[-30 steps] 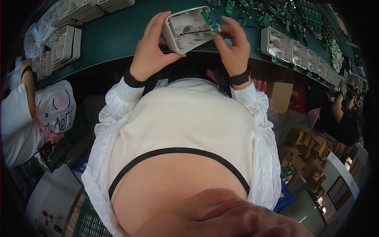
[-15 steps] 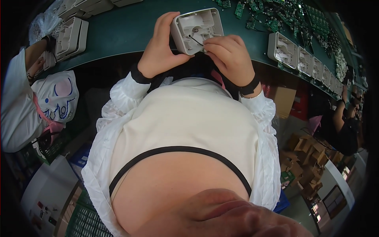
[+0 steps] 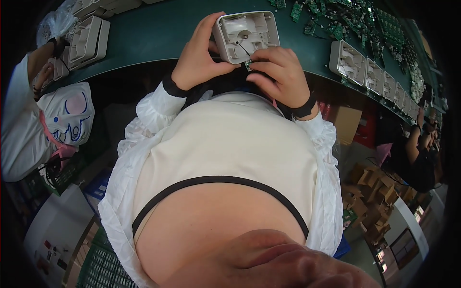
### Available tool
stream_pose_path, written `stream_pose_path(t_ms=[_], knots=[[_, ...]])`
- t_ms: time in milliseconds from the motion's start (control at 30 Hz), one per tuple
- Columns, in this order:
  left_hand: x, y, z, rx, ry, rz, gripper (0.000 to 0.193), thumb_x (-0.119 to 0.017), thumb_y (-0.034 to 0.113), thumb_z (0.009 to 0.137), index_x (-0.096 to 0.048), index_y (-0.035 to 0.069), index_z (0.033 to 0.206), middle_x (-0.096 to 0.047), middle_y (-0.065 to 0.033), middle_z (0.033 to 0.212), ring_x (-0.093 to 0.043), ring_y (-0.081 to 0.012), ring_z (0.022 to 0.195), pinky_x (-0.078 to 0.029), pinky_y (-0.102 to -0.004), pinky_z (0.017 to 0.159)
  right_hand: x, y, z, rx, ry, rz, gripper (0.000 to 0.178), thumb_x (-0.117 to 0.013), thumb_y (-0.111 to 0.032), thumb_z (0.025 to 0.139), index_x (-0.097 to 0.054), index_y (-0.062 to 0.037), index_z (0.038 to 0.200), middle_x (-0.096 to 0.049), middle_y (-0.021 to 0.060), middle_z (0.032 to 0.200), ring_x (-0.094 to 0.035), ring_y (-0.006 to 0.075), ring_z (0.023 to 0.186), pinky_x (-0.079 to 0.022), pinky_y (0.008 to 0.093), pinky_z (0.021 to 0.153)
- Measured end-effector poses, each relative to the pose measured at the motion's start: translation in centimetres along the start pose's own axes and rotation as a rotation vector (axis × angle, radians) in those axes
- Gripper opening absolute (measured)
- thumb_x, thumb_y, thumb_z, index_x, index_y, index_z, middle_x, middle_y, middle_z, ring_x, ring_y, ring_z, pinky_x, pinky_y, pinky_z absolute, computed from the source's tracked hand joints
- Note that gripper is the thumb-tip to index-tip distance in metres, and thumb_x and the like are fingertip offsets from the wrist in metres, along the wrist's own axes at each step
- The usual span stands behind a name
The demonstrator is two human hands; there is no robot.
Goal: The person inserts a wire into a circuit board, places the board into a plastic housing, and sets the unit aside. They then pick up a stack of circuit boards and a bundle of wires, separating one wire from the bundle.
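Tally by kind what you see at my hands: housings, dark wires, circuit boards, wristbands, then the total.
White housing: 1
Dark wire: 1
Green circuit board, partly hidden: 1
Black wristbands: 2
Total: 5

Head fisheye, close — down at hands (image 3: 283, 77)

Cardboard boxes (image 3: 379, 194) (a jumble), a green crate (image 3: 103, 266)

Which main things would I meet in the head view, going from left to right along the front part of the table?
Stacked housings, left hand, held housing, right hand, housing row.
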State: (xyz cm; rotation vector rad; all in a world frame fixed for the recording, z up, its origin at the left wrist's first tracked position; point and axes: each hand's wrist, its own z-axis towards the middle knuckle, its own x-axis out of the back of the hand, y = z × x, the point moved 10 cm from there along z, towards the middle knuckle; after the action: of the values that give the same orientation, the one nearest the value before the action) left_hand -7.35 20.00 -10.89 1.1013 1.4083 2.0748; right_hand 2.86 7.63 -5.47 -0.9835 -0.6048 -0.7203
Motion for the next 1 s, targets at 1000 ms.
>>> stream_pose_path(t_ms=[1000], knots=[[27.4,-1.3,-7.2,0.032,0.844,1.333,0.055,-0.079,0.038,0.085,-0.063,0.001,0.124,-0.064,-0.0196,0.123,-0.062,-0.0353,0.116,-0.049,-0.0443,0.096,4.8,3.2,-2.5,-0.109,0.026,-0.225,0.014,-0.079,-0.009,0.076,-0.073,-0.0072,0.088,-0.073,0.0037,0.09,-0.062,0.0255,0.079,-0.048,0.0374,0.069]])
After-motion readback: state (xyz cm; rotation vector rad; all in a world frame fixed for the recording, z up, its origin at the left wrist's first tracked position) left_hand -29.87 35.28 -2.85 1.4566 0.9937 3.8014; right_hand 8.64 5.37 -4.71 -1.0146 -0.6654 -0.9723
